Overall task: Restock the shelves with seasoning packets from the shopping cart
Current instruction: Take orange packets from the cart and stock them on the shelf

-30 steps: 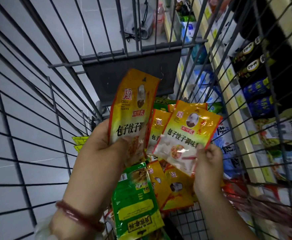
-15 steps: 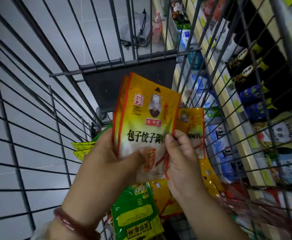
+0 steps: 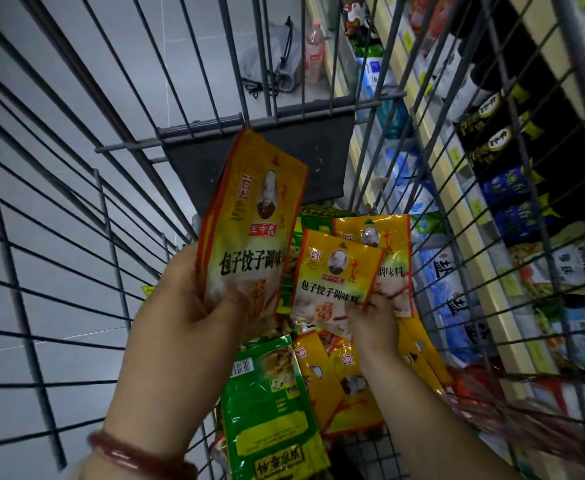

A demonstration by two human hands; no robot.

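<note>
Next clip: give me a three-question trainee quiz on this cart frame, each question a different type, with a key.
1. True or false: the left hand holds yellow packets upright above the cart.
2. What is the right hand pinching? A) a green packet B) a yellow packet C) a bottle
3. Fill in: the green packet lies in the cart, ____ the hands.

Key: 1 true; 2 B; 3 below

Both held yellow seasoning packets (image 3: pixel 249 237) (image 3: pixel 336 282) read 包子饺子调味料.
</note>
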